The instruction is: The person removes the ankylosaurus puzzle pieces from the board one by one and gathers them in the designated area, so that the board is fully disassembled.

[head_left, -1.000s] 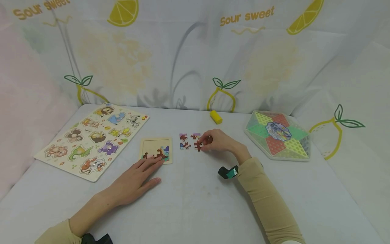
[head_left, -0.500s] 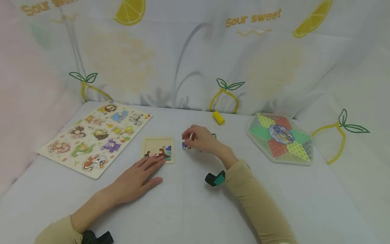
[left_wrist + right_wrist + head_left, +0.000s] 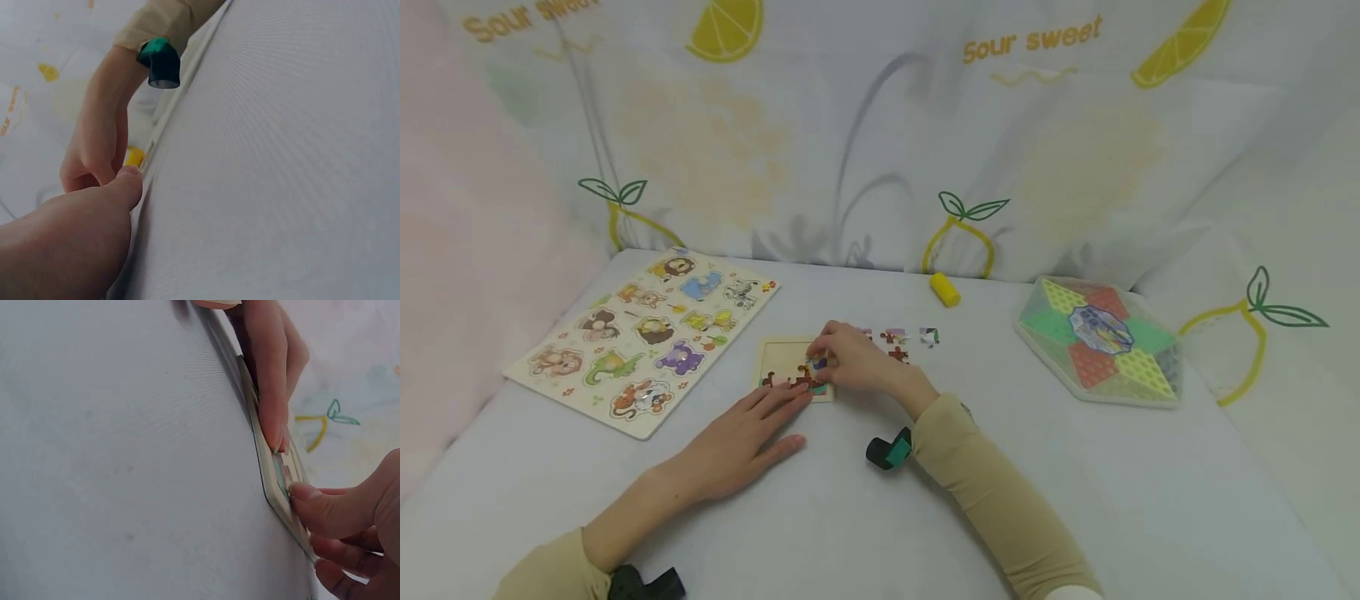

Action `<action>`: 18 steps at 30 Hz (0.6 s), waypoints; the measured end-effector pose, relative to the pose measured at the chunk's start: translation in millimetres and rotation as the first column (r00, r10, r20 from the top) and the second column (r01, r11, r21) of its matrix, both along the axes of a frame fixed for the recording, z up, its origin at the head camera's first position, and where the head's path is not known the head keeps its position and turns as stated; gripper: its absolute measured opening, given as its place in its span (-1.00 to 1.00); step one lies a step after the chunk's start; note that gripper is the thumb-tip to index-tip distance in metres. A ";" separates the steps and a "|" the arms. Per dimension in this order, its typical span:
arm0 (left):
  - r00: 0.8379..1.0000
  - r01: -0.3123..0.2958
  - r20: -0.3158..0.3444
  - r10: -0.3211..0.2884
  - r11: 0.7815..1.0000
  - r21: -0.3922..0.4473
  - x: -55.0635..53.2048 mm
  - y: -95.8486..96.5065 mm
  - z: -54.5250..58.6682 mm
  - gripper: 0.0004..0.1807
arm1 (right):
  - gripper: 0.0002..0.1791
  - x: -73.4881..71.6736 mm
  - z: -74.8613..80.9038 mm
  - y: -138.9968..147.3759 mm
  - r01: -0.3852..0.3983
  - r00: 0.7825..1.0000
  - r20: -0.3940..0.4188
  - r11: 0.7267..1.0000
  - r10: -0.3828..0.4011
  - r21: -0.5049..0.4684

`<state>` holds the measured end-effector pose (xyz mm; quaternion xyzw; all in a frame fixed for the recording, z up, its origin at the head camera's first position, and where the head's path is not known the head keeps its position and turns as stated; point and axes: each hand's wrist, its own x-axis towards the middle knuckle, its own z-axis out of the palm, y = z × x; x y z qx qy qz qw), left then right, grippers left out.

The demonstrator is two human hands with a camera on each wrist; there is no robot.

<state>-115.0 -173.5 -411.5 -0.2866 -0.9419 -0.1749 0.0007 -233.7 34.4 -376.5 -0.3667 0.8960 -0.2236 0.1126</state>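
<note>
A small wooden puzzle tray (image 3: 782,347) lies in the middle of the table, with several brown and blue jigsaw pieces fitted along its lower part. My left hand (image 3: 730,446) rests with straight fingers on the tray's near edge, fingertips over the fitted pieces. Over the tray's right side, my right hand (image 3: 861,362) pinches a small jigsaw piece (image 3: 817,363), mostly hidden by the fingers. The right wrist view shows its thumb (image 3: 312,503) close over the tray's inside, by the left fingertips (image 3: 275,434).
Several loose jigsaw pieces (image 3: 898,355) lie right of the tray. Behind them is a yellow cylinder (image 3: 944,290). A large animal puzzle board (image 3: 640,342) lies at the left, and a hexagonal game box (image 3: 1101,342) at the right. A printed cloth (image 3: 850,125) hangs behind.
My right hand has moved left from the loose pieces to the tray, and one loose piece has left their group. The left hand stays on the tray. The head view has shifted slightly.
</note>
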 end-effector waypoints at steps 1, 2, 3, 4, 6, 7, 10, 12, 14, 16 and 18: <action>1.000 0.001 0.000 -0.001 1.000 0.003 0.0 -0.5 0.2 -0.33 | -0.65 -0.2 0.0 0.2 -0.004 1.000 0.001 1.000 0.004 0.002; 1.000 0.004 0.001 -0.004 1.000 0.006 -0.1 -0.8 0.2 -0.33 | -0.64 -0.6 -0.2 0.3 -0.008 1.000 0.006 1.000 0.008 0.003; 1.000 0.006 0.002 -0.006 1.000 0.008 -0.2 -1.0 0.0 -0.34 | -0.63 -0.9 -0.2 0.5 -0.012 1.000 0.012 1.000 0.012 0.004; 1.000 0.008 0.003 -0.008 1.000 0.010 -0.3 -1.2 -0.2 -0.34 | -0.62 -1.2 -0.2 0.7 -0.015 1.000 0.019 1.000 0.015 0.005; 1.000 0.009 0.004 -0.009 1.000 0.013 -0.5 -1.3 -0.6 -0.34 | -0.60 -1.6 -0.4 1.0 -0.017 0.999 0.035 1.000 0.017 0.003; 1.000 0.010 0.003 -0.010 1.000 0.014 -0.5 -1.3 -0.7 -0.34 | -0.59 -1.6 -0.7 1.2 -0.016 0.999 0.041 1.000 0.016 0.003; 1.000 0.012 0.001 -0.012 1.000 0.014 -0.6 -1.3 -0.9 -0.35 | -0.59 -0.6 -1.3 1.3 -0.010 0.998 0.061 1.000 0.010 -0.005; 1.000 0.014 0.001 -0.014 1.000 0.016 -0.5 -1.2 -0.7 -0.35 | -0.59 0.4 -1.7 1.1 -0.009 0.998 0.068 1.000 0.009 -0.010; 1.000 0.016 -0.002 -0.016 1.000 0.016 -0.5 -1.0 -0.5 -0.35 | -0.60 1.6 -1.7 0.8 -0.008 0.997 0.074 1.000 0.009 -0.016; 1.000 0.016 -0.004 -0.016 1.000 0.015 -0.6 -1.1 -0.5 -0.35 | -0.61 2.4 -1.5 0.4 -0.007 0.997 0.072 1.000 0.009 -0.021; 1.000 0.016 -0.009 -0.016 1.000 0.012 -0.6 -1.1 -0.5 -0.35 | -0.62 3.1 -1.4 0.0 -0.006 0.998 0.067 1.000 0.008 -0.024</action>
